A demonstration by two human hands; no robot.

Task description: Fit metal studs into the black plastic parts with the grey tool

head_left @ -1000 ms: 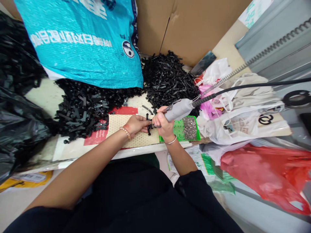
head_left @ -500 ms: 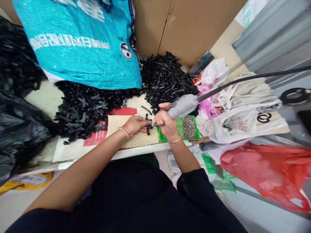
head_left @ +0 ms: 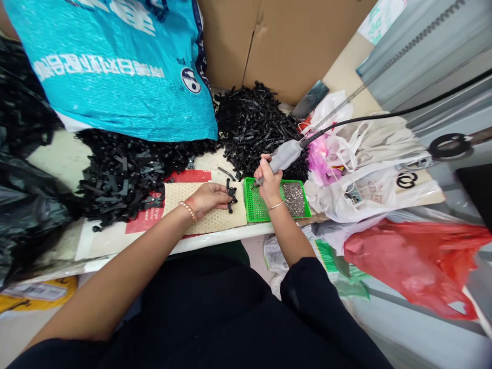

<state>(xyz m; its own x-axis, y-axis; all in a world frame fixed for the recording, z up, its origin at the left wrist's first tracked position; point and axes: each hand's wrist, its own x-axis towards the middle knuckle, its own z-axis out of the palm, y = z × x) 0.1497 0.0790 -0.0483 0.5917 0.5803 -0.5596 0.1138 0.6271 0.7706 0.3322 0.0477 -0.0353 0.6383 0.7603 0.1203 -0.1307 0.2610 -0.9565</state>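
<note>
With its fingers closed, my left hand (head_left: pixel 207 199) pinches a small black plastic bracket-like part (head_left: pixel 232 196) over the cream honeycomb-patterned mat (head_left: pixel 176 197). My right hand (head_left: pixel 271 185) is wrapped round a grey electric screwdriver (head_left: pixel 286 155), whose cable runs off to the upper right. The screwdriver's tip points down and left, over the left portion of a green mesh basket (head_left: pixel 251 211). Small metal pieces (head_left: pixel 295 199), probably screws, fill the basket's right portion. A gap separates the screwdriver tip from the black part.
Piles of loose black parts (head_left: pixel 253 125) lie behind the basket and to the left of the mat. A blue printed sack (head_left: pixel 126 97) rests over the left pile. Plastic bags (head_left: pixel 369 184) crowd the right side, and a cardboard sheet (head_left: pixel 284 51) stands behind.
The electric screwdriver, in my right hand, has moved away from the black part, rightward over the green basket. My left hand still holds the part on the mat. The view has shifted slightly.
</note>
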